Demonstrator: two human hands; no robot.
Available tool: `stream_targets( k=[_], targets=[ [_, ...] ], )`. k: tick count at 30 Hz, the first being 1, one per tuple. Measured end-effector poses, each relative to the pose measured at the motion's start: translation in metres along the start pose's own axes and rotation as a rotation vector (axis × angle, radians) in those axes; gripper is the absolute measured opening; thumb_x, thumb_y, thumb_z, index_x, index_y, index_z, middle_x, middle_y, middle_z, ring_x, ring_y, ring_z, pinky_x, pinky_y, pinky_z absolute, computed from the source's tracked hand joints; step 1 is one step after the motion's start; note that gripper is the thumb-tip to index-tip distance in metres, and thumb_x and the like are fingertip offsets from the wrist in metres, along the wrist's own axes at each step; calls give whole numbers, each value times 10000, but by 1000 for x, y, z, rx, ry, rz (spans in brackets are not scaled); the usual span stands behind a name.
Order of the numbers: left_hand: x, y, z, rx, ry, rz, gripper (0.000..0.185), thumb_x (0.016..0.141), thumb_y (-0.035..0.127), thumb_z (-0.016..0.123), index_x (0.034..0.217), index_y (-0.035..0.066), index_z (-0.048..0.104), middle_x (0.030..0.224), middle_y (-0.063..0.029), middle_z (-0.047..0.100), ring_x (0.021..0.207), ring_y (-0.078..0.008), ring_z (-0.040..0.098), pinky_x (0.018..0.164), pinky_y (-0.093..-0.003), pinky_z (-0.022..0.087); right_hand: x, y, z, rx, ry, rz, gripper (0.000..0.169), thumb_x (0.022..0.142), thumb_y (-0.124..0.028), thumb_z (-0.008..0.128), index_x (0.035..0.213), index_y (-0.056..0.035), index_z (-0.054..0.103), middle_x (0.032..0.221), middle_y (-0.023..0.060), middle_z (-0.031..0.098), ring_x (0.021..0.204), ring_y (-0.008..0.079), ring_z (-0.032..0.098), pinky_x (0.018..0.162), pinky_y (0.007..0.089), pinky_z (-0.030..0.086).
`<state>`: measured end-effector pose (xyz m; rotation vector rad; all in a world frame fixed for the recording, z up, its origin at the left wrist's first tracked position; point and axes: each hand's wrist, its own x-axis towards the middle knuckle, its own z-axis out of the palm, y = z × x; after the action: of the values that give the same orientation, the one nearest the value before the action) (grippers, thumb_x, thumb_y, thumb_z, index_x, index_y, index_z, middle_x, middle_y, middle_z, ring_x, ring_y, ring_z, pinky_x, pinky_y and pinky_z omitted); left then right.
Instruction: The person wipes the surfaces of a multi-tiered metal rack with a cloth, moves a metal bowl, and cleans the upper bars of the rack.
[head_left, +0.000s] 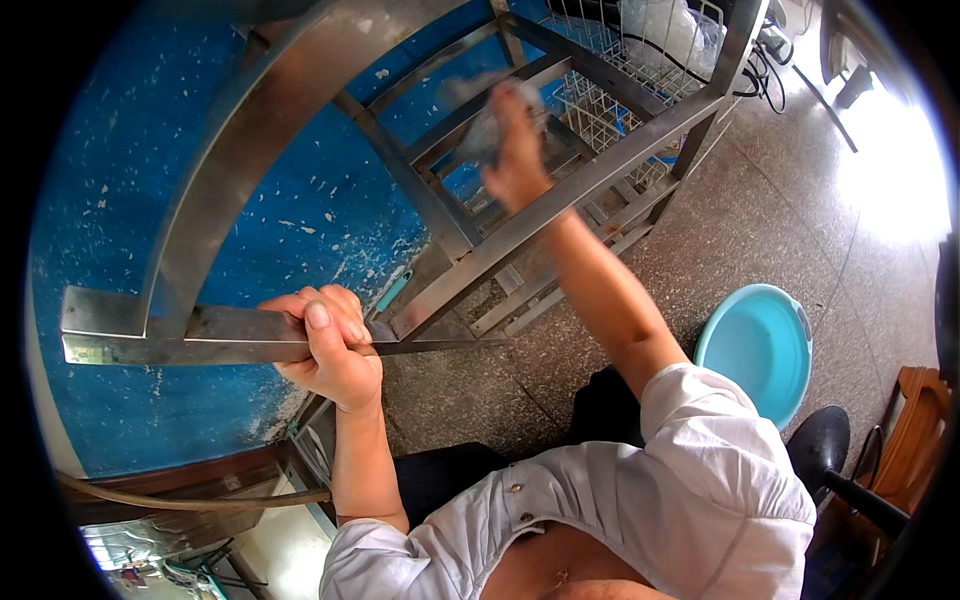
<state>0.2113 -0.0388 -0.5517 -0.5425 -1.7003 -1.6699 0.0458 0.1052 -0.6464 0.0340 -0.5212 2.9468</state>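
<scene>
My left hand (334, 341) is wrapped around an upright square post of a stainless steel rack (247, 330), thumb on the near side. Reaching between the rack's bars, my right hand (519, 154) holds a pale greyish cloth (480, 135). Hand and cloth are blurred, and whether the cloth touches the crossbar behind it I cannot tell. A horizontal steel rail (570, 184) passes in front of my right wrist. More slatted shelf bars (517, 296) show lower down, near the floor.
Behind the rack stands a blue wall (277, 217) with flaking paint. A turquoise basin (757, 352) rests on the speckled floor (480, 397) at my right. White wire baskets (600, 97) and black cables (765, 75) lie beyond the rack. A turquoise-handled object (394, 291) is by the wall.
</scene>
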Motion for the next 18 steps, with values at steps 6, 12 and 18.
stream_targets(
  k=[6, 12, 18],
  targets=[
    [-2, -3, 2, -20, 9, -4, 121, 863, 110, 521, 807, 83, 417, 475, 11, 401, 388, -63, 331, 396, -209, 272, -21, 42, -8, -284, -352, 83, 128, 812, -165, 614, 892, -68, 588, 831, -1, 578, 760, 104, 536, 626, 262, 444],
    [-2, -3, 1, -32, 4, 10, 17, 863, 97, 500, 846, 98, 499, 499, 30, 397, 408, -54, 331, 428, -212, 269, 29, 12, -108, -903, -308, -285, 227, 756, -181, 687, 929, -51, 618, 990, 106, 591, 940, 234, 551, 753, 335, 439],
    [-3, -1, -2, 41, 59, -30, 104, 843, 114, 501, 826, 99, 399, 478, 24, 380, 389, -67, 334, 422, -226, 291, 115, 3, -36, -957, -189, -1173, 325, 824, -231, 624, 1095, -74, 536, 1075, 72, 533, 1045, 284, 467, 811, 404, 421]
  ],
)
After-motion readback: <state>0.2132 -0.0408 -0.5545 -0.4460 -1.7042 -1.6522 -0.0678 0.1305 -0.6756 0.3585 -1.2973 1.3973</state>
